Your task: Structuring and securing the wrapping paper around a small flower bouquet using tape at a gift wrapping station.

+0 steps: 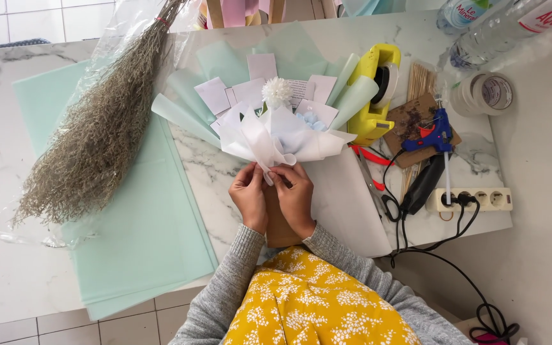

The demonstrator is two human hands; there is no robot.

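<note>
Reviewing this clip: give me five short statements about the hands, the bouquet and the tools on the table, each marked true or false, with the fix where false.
1. Both hands, left hand and right hand, grip the bouquet just under its white wrapping. True.
2. The bundle of dried stems lies right of the bouquet. False: it lies to the left, on mint paper sheets.
3. The blue glue gun is in the right hand. False: it rests on the table, beside the power strip.
4. A yellow tape dispenser sits right of the bouquet. True.
5. The bouquet is topped by a red flower. False: a white flower.
</note>
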